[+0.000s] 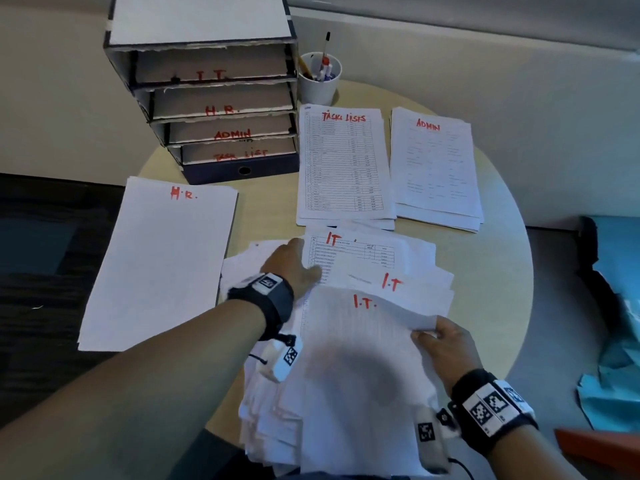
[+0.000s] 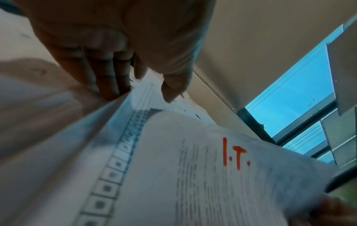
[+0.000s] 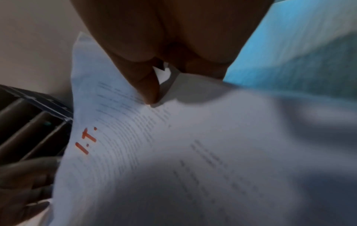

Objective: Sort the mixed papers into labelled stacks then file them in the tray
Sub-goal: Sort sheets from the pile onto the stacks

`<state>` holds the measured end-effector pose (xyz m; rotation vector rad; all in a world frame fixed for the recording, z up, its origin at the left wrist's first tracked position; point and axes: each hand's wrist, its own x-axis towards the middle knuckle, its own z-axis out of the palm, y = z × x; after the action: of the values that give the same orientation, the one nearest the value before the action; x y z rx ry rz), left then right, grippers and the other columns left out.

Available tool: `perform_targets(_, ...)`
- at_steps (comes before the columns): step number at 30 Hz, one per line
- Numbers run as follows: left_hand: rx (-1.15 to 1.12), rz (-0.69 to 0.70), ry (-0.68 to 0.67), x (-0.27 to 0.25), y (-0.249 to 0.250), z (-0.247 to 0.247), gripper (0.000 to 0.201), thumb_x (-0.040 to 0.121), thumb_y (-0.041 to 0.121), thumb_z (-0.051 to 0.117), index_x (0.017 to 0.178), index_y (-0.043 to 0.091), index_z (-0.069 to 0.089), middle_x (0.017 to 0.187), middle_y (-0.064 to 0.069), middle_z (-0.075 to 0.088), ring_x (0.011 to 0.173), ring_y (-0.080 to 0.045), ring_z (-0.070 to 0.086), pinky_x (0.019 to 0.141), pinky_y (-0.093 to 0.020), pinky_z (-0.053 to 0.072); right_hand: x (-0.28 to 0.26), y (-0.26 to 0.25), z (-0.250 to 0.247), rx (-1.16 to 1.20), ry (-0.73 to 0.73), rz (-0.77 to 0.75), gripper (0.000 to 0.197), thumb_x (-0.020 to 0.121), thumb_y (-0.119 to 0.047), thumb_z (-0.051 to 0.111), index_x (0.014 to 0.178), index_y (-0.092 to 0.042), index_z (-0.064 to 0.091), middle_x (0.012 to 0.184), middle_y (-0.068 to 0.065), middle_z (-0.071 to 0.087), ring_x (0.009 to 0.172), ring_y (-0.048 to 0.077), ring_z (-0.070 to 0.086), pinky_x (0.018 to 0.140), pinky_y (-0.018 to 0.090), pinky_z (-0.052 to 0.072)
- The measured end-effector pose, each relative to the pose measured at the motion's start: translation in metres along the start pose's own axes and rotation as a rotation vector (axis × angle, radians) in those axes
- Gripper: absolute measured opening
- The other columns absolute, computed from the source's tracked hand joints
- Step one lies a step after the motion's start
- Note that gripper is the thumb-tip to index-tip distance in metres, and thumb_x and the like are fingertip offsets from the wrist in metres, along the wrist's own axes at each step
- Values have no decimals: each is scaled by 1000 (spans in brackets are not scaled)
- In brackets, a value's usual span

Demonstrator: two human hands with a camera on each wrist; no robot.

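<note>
**Loose I.T. sheets in both hands, three stacks already laid out**

In the lower centre of the head view, the right hand (image 1: 445,344) pinches the right edge of an I.T. sheet (image 1: 363,341), thumb on top, as the right wrist view confirms. The left hand (image 1: 294,263) lies across the fanned papers (image 1: 270,410) beneath; its fingers seem to slip under a gridded sheet with the thumb above, though blur makes the hold hard to judge.

Three labelled stacks sit on the round table (image 1: 502,271): the H.R. stack (image 1: 159,265) at left, overhanging the table edge, the task lists stack (image 1: 343,168) at upper centre, and the admin stack (image 1: 436,168) just beside it on the right. The filing tray (image 1: 214,109) stands at upper left, its four shelves labelled to match; a pen cup (image 1: 320,77) stands just right of it.

The fanned papers are uneven and hang off the near edge of the table. Lifting the top sheet quickly could drag neighbours along and send them sliding to the floor. The H.R. stack could tip off if an arm brushes it.
</note>
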<state>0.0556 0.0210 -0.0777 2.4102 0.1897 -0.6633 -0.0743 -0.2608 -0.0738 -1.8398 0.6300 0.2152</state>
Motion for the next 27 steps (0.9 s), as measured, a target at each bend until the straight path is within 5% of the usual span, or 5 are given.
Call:
perform_targets(3, -38, -73, 69, 8, 9, 10, 71, 66, 48, 71, 126, 25, 40, 113, -1, 58, 98, -28, 61, 83, -44, 55, -1, 11, 1, -56, -16, 61, 32, 77, 24, 54, 72, -3, 69, 67, 6, 64, 60, 20, 53, 45, 16, 41)
perform_targets(9, -88, -48, 223, 8, 18, 14, 25, 75, 30, 72, 86, 29, 50, 104, -1, 51, 86, -25, 56, 77, -37, 52, 1, 9, 10, -54, -72, 89, 39, 73, 26, 44, 70, -3, 69, 72, 6, 66, 61, 18, 55, 48, 20, 43)
perform_targets(18, -340, -132, 206, 13, 12, -5, 84, 66, 26, 82, 137, 23, 37, 123, 0, 52, 104, -25, 57, 81, -35, 54, 4, 1, 28, -250, -235, 45, 52, 72, 25, 45, 65, -19, 72, 85, 22, 72, 73, 46, 65, 62, 52, 54)
perform_targets(22, -294, -124, 216, 15, -1, -14, 37, 78, 20, 78, 101, 18, 48, 93, 0, 61, 81, -25, 58, 69, -34, 50, 4, -8, 32, -259, -258, 53, 47, 74, 22, 49, 66, -19, 72, 84, 19, 72, 72, 40, 66, 64, 57, 56)
perform_targets(27, -285, -17, 265, 5, -15, -21, 31, 81, 22, 73, 66, 20, 45, 64, 5, 48, 61, -18, 43, 54, -26, 32, 2, -9, 20, -150, -134, 34, 46, 73, 22, 49, 63, -18, 69, 78, 8, 72, 71, 23, 63, 57, 31, 51)
